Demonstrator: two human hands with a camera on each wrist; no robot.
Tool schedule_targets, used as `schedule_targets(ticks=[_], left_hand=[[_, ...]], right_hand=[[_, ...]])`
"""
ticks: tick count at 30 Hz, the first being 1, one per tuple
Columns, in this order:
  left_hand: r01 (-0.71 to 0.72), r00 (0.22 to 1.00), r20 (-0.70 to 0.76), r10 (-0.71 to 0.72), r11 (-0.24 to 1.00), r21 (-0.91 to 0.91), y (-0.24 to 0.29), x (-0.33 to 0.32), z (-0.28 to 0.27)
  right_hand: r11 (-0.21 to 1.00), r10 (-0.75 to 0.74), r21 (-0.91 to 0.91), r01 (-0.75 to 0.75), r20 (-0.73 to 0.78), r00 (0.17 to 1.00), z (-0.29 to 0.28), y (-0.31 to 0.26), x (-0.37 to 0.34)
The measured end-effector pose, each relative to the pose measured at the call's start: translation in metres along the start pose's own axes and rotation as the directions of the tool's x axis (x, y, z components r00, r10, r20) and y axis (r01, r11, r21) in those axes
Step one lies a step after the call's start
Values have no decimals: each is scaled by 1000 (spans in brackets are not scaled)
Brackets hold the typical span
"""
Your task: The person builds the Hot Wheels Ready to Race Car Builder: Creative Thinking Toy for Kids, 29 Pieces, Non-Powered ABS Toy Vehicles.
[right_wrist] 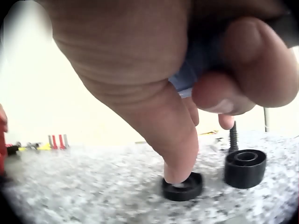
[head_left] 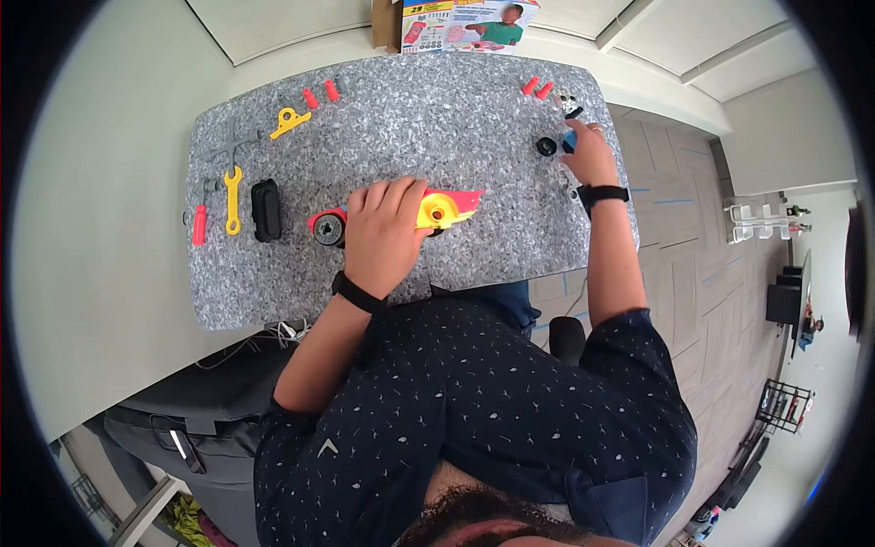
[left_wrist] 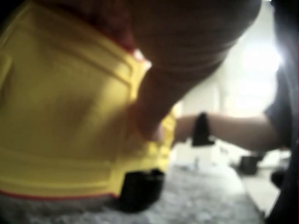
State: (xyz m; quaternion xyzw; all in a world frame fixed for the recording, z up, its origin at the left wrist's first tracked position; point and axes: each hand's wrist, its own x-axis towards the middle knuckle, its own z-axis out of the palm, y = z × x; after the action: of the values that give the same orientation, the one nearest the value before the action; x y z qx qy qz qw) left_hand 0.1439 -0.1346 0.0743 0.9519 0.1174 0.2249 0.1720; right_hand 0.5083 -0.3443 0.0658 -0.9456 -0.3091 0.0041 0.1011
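My left hand [head_left: 387, 232] grips a red and yellow toy car [head_left: 456, 198] lying on its side, a black wheel [head_left: 329, 230] at its left end. In the left wrist view the car's yellow panel [left_wrist: 65, 102] fills the left side, with fingers of my left hand [left_wrist: 182, 46] over its edge. My right hand [head_left: 594, 159] is at the table's right side, its fingers curled round a blue piece [right_wrist: 198, 65]. One digit of this right hand [right_wrist: 140, 84] reaches down onto a small black ring [right_wrist: 193, 192]; a taller black wheel [right_wrist: 245, 175] stands beside it.
On the grey speckled table [head_left: 492, 246] lie a yellow wrench [head_left: 232, 201], a red screwdriver [head_left: 200, 225], a black part [head_left: 266, 211], a yellow piece [head_left: 289, 122], a grey cross-shaped tool [head_left: 232, 144] and several red pegs [head_left: 545, 90]. A printed box [head_left: 460, 25] stands behind.
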Motion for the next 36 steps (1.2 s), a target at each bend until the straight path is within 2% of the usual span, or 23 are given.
schedule_targets(ticks=[1,4,7,8,11,12,13,15,18,20,22,26,29,32,36], left_hand=[[0,1000,-2,0,1000,0,0,0,0],[-8,1000,-17,8,1000,1,0,-1,0],[-3,1000,-20,3,1000,3,0,-2,1],[-2,1000,-20,2,1000,1,1,-3,1],[-3,1000,-20,3,1000,-1,0,-3,0],[-2,1000,-23,2,1000,-3,0,-3,0],[-4,1000,-25,4,1000,-5,0,-2,1],[-1,1000,-23,1,1000,-8,0,-1,0],[15,1000,-22,-15,1000,-12,2,1,-2],[22,999,-29,-23,1000,-14,3,0,-2],[18,999,-46,-19,1000,-14,2,-1,1],[3,999,-50,-4,1000,-22,-2,-2,4],[8,999,-37,-9,1000,-13,0,-3,2],[6,999,-34,-6,1000,-3,1,-2,1],[-2,1000,-11,2,1000,-1,2,-2,0]], right_hand=[[994,49,-95,-48,6,999,7,10,9],[974,55,-223,-31,100,993,21,30,23],[968,34,-251,3,143,989,25,38,33],[976,9,-217,12,98,995,21,35,30],[982,-148,104,155,-74,986,-1,13,14],[933,-195,291,210,-80,977,-14,-6,0],[847,-238,466,256,-97,966,-27,-31,-17],[686,-275,698,208,-16,961,-46,-77,-54],[396,-404,887,238,-65,912,-48,-124,-104],[306,-443,919,246,-91,892,-38,-144,-127],[315,-476,890,330,-153,866,-21,-160,-141],[538,-444,763,358,-105,890,-6,-170,-153],[554,-448,732,397,-141,883,-7,-170,-155],[576,-450,735,358,-80,889,-28,-166,-155],[621,-361,693,365,-160,919,-32,-137,-147]])
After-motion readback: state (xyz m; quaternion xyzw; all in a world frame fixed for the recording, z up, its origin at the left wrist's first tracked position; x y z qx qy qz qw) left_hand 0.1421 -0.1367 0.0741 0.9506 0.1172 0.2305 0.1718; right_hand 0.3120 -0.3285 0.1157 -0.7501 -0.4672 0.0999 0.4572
